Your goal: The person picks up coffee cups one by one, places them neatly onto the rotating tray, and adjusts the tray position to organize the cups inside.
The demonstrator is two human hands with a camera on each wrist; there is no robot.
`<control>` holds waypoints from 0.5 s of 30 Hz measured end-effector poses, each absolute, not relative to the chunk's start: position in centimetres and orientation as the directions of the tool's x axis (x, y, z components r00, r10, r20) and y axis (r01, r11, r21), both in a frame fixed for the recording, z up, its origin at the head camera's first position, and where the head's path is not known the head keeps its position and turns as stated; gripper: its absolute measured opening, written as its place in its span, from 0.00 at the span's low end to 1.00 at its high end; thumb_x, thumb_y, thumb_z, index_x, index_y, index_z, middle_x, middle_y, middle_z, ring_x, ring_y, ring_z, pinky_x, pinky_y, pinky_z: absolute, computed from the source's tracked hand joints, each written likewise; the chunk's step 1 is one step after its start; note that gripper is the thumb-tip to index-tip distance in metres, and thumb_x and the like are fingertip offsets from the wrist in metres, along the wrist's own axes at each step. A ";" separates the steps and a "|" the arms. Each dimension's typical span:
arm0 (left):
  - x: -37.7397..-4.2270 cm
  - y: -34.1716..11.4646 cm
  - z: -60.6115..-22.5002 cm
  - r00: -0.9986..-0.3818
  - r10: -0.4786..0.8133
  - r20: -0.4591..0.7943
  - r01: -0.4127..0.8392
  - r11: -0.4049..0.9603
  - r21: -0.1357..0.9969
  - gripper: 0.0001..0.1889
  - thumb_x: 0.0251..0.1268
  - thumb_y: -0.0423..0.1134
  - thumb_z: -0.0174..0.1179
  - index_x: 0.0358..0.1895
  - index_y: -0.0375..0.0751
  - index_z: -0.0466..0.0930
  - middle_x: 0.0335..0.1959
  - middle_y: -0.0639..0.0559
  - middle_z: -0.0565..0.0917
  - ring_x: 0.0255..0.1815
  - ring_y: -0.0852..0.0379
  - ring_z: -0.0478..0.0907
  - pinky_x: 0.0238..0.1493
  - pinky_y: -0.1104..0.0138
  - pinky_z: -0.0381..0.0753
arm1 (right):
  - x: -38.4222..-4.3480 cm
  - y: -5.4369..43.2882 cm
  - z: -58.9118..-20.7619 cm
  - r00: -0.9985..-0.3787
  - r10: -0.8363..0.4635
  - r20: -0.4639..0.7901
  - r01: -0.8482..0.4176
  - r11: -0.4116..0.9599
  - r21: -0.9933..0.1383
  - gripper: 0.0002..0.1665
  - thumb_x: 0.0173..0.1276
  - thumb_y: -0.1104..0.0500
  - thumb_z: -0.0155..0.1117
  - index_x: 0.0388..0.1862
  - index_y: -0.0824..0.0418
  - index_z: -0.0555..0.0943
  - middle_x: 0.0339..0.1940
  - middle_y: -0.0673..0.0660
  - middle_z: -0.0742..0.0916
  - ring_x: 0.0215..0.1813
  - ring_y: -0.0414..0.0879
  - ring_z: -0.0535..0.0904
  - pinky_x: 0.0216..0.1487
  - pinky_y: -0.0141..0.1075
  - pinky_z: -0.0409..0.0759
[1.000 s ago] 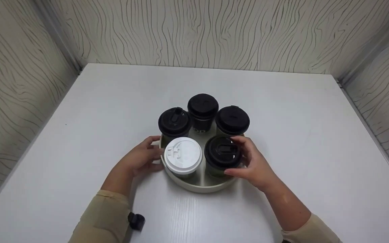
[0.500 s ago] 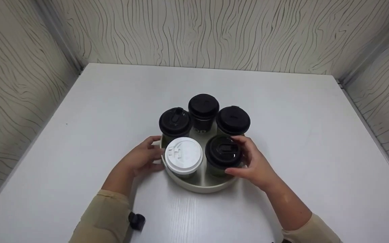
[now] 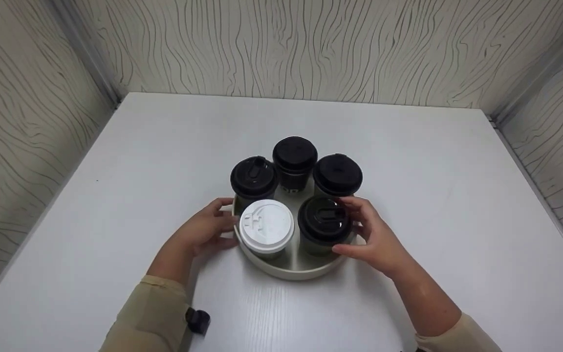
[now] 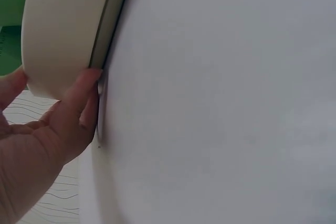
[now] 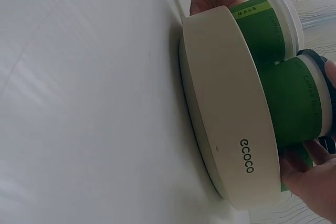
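A round cream tray (image 3: 293, 275) holds several lidded paper coffee cups. My left hand (image 3: 208, 229) grips its left side; in the left wrist view, fingertips (image 4: 88, 80) reach the lower edge. A white-lidded cup (image 3: 267, 226) stands nearest that hand, at the front left. My right hand (image 3: 377, 239) curves round the front right black-lidded coffee cup (image 3: 324, 222), thumb in front and fingers behind. In the right wrist view this cup's green body (image 5: 294, 103) stands inside the tray wall, and some fingers (image 5: 294, 166) lie low between cup and rim.
Black-lidded cups stand at the tray's back left (image 3: 253, 178), back middle (image 3: 294, 156) and back right (image 3: 337, 175). Beneath is a white table (image 3: 438, 161), with wood-grain-patterned panels (image 3: 281, 49) behind and at both sides. A small black object (image 3: 198, 321) sits by the left sleeve.
My right hand has shifted slightly right, its thumb drawing back toward the edge of the front right cup. The left hand, tray and cups look almost unchanged.
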State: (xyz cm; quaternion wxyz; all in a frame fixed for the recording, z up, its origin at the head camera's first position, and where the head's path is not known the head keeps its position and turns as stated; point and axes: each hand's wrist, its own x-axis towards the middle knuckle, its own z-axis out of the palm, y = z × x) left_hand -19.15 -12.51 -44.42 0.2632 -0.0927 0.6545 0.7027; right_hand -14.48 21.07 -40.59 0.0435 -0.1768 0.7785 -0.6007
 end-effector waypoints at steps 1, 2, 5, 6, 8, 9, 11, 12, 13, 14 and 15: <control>-19.2 -12.5 -44.4 -0.846 0.247 -0.473 -0.487 0.006 0.874 0.28 0.60 0.32 0.56 0.63 0.53 0.62 0.55 0.42 0.69 0.48 0.51 0.77 0.38 0.59 0.80 | -14.5 21.3 -40.5 -0.928 -0.339 0.152 -0.237 0.223 -0.946 0.49 0.41 0.68 0.76 0.63 0.57 0.62 0.56 0.55 0.74 0.57 0.48 0.70 0.54 0.32 0.71; -19.2 -12.5 -44.5 -0.849 0.246 -0.468 -0.479 0.018 0.878 0.27 0.60 0.32 0.56 0.63 0.52 0.62 0.55 0.42 0.69 0.48 0.51 0.77 0.38 0.59 0.80 | -14.5 21.6 -40.4 -0.923 -0.349 0.160 -0.251 0.231 -0.940 0.49 0.42 0.68 0.76 0.63 0.57 0.63 0.56 0.55 0.74 0.57 0.47 0.69 0.55 0.32 0.71; -19.3 -12.4 -44.6 -0.855 0.243 -0.458 -0.462 0.045 0.886 0.27 0.59 0.34 0.57 0.62 0.52 0.63 0.56 0.42 0.69 0.50 0.50 0.76 0.40 0.59 0.80 | -14.5 22.5 -40.1 -0.909 -0.379 0.174 -0.284 0.260 -0.923 0.49 0.43 0.68 0.75 0.64 0.57 0.63 0.57 0.54 0.73 0.58 0.46 0.69 0.57 0.36 0.71; -19.3 -12.5 -44.7 -0.856 0.241 -0.457 -0.458 0.054 0.887 0.27 0.59 0.35 0.58 0.62 0.52 0.63 0.56 0.42 0.69 0.50 0.50 0.76 0.40 0.59 0.80 | -14.6 22.7 -40.0 -0.906 -0.384 0.176 -0.292 0.266 -0.919 0.48 0.43 0.68 0.75 0.64 0.57 0.63 0.57 0.55 0.74 0.59 0.46 0.69 0.57 0.37 0.71; -19.3 -12.6 -44.9 -0.859 0.241 -0.451 -0.448 0.073 0.891 0.26 0.60 0.37 0.58 0.62 0.51 0.63 0.56 0.42 0.69 0.51 0.49 0.75 0.41 0.58 0.80 | -14.6 23.3 -39.7 -0.904 -0.389 0.180 -0.303 0.284 -0.910 0.47 0.44 0.68 0.75 0.63 0.58 0.63 0.57 0.55 0.74 0.59 0.46 0.70 0.57 0.39 0.71; -19.3 -12.7 -45.0 -0.860 0.236 -0.453 -0.445 0.086 0.891 0.26 0.60 0.38 0.58 0.62 0.52 0.63 0.57 0.42 0.69 0.52 0.49 0.75 0.42 0.58 0.80 | -14.6 23.5 -39.5 -0.902 -0.392 0.181 -0.308 0.291 -0.906 0.47 0.44 0.68 0.75 0.63 0.58 0.63 0.57 0.56 0.74 0.59 0.46 0.70 0.57 0.39 0.71; -19.4 -13.0 -44.9 -0.863 0.226 -0.452 -0.437 0.117 0.892 0.26 0.61 0.39 0.57 0.63 0.51 0.63 0.58 0.42 0.69 0.54 0.48 0.74 0.44 0.58 0.79 | -14.7 24.1 -39.1 -0.899 -0.396 0.188 -0.319 0.299 -0.899 0.45 0.45 0.68 0.74 0.63 0.61 0.64 0.57 0.57 0.75 0.59 0.46 0.70 0.57 0.37 0.71; -19.4 -13.1 -44.8 -0.865 0.223 -0.450 -0.431 0.132 0.893 0.26 0.62 0.40 0.56 0.64 0.50 0.62 0.58 0.42 0.68 0.55 0.47 0.73 0.46 0.57 0.78 | -14.8 24.4 -38.9 -0.898 -0.396 0.191 -0.326 0.307 -0.894 0.43 0.46 0.68 0.73 0.62 0.61 0.65 0.57 0.57 0.75 0.59 0.45 0.71 0.57 0.36 0.71; -19.5 -13.3 -44.6 -0.867 0.221 -0.446 -0.420 0.154 0.894 0.26 0.63 0.41 0.55 0.64 0.49 0.61 0.59 0.41 0.68 0.56 0.47 0.72 0.48 0.57 0.78 | -14.8 24.7 -38.8 -0.897 -0.397 0.196 -0.332 0.311 -0.890 0.41 0.47 0.69 0.72 0.61 0.62 0.65 0.56 0.58 0.76 0.58 0.44 0.71 0.57 0.35 0.72; -19.6 -13.6 -44.3 -0.871 0.217 -0.442 -0.409 0.179 0.895 0.26 0.64 0.41 0.54 0.65 0.48 0.60 0.59 0.41 0.67 0.57 0.45 0.71 0.50 0.56 0.76 | -14.9 25.1 -38.5 -0.894 -0.400 0.203 -0.343 0.315 -0.885 0.39 0.48 0.69 0.71 0.60 0.62 0.66 0.56 0.59 0.76 0.58 0.43 0.71 0.56 0.33 0.72; -19.8 -13.9 -44.0 -0.873 0.213 -0.439 -0.398 0.210 0.893 0.26 0.65 0.42 0.53 0.66 0.48 0.59 0.60 0.41 0.67 0.58 0.45 0.70 0.52 0.56 0.75 | -15.1 25.4 -38.3 -0.890 -0.403 0.214 -0.354 0.313 -0.881 0.37 0.49 0.70 0.70 0.59 0.63 0.67 0.55 0.59 0.76 0.57 0.43 0.72 0.56 0.32 0.72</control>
